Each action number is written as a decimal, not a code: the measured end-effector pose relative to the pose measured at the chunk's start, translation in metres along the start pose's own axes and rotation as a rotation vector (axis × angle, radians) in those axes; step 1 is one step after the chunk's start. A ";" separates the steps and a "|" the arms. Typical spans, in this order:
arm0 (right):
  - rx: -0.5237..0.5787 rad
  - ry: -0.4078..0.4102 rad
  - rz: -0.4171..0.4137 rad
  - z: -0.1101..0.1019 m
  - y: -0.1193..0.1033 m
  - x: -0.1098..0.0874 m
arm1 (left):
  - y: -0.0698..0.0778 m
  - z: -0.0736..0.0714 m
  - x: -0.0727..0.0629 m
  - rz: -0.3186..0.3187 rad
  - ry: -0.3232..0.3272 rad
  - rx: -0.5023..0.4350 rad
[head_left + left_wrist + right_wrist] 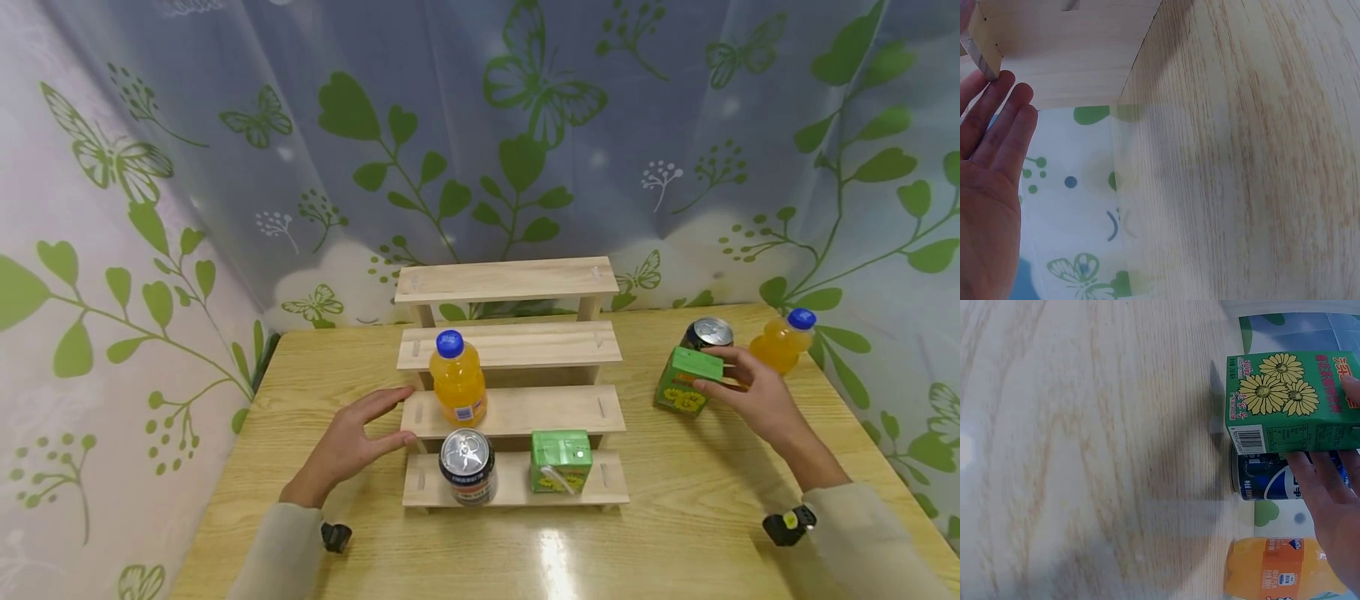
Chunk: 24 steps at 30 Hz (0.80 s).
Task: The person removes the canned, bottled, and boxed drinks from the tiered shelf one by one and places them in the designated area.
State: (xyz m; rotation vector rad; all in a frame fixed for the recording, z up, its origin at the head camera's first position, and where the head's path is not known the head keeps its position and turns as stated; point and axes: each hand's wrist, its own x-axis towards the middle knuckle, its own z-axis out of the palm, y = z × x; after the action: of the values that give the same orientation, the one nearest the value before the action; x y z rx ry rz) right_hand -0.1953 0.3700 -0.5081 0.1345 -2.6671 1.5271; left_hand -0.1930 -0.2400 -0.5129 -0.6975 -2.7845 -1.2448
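Left of the wooden rack [506, 281]: left hand [348, 442], fingers extended and relaxed, nothing held, thumb spread from the index finger. Fingertips sit at the left end of the second step from the bottom; left wrist view has them right at a board corner, contact looks likely.

Rack has four steps. Left end, second step up: orange drink bottle [459, 383], blue cap, upright. Bottom step, just in front of it: dark can [468, 468], upright; then, with a gap, green carton [560, 461] with a straw on its front.

Right of rack, well apart: flower-print carton [681, 383] pinched between thumb and fingers of the right hand [765, 398]. Can't tell if its base touches the table [675, 533]. Close behind it: second can [709, 332]. Far right: second orange bottle [780, 343], blue cap, beyond the hand.
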 end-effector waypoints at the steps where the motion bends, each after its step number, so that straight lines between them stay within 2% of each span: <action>1: 0.001 -0.001 0.000 0.001 0.001 0.000 | 0.000 0.000 0.000 -0.001 -0.001 0.000; 14: -0.025 0.000 0.021 0.006 0.005 -0.001 | 0.000 0.000 0.001 0.011 -0.002 0.010; 24: -0.002 -0.015 0.019 0.008 0.006 -0.004 | 0.001 0.000 0.000 0.016 -0.001 0.016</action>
State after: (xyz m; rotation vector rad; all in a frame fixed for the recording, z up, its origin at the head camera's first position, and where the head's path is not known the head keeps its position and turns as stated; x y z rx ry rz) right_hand -0.1925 0.3668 -0.5176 0.1214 -2.6898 1.5347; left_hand -0.1929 -0.2391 -0.5123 -0.7177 -2.7807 -1.2188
